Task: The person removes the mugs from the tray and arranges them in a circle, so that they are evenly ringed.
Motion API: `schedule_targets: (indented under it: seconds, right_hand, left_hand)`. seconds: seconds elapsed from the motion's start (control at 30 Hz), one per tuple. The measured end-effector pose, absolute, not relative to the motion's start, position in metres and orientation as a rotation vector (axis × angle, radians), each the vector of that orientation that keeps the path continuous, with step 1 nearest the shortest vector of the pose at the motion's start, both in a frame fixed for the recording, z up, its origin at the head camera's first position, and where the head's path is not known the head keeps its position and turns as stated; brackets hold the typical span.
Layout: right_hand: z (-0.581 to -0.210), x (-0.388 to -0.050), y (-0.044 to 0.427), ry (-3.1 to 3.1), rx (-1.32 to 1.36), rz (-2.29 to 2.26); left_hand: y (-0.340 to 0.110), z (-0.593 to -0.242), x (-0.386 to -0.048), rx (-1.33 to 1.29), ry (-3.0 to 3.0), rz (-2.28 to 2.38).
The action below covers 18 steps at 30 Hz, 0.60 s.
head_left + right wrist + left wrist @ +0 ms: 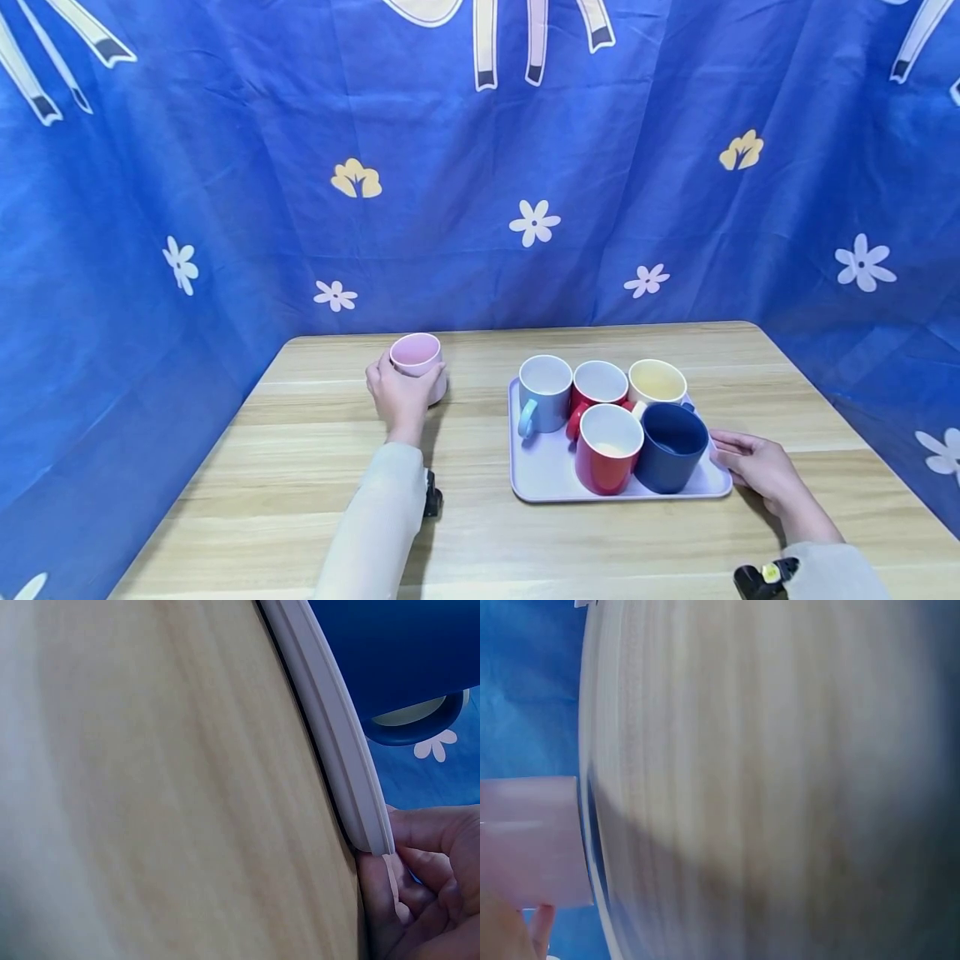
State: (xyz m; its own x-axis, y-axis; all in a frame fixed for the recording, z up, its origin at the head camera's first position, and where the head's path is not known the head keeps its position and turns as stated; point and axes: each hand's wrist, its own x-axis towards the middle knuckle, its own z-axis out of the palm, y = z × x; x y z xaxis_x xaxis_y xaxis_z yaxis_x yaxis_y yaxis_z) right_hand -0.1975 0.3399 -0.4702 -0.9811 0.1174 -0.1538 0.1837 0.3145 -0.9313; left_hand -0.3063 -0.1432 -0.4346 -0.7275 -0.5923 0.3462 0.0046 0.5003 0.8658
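Around a pink mug (415,353) at the back left of the table, my left hand (402,398) curls its fingers and thumb; the left wrist view shows the mug (532,840) with fingers (541,926) against it. My right hand (765,471) holds the right edge of a lilac tray (543,483). In the right wrist view the tray rim (341,742) lies between thumb and fingers (379,889). Standing on the tray are a light blue mug (545,400), two red mugs (603,467), a cream mug (657,381) and a dark blue mug (671,454).
The light wooden table (300,500) ends at a blue patterned curtain (450,250) behind and at both sides. A stretch of bare wood separates the pink mug from the tray. Black devices sit at both wrists.
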Motion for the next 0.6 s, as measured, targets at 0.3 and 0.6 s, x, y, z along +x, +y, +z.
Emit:
schedule_targets:
  seconds: [0.3, 0.6]
  right_hand:
    - [-0.4697, -0.1978, 0.3405, 2.487, 0.287, -1.788]
    - [-0.4690, -0.1976, 0.3406, 2.484, 0.287, -1.789]
  left_hand:
    - [-0.1430, -0.4363, -0.3081, 0.474, -2.125, -1.285]
    - [-0.1419, -0.4373, -0.3088, 0.488, -2.166, -1.286]
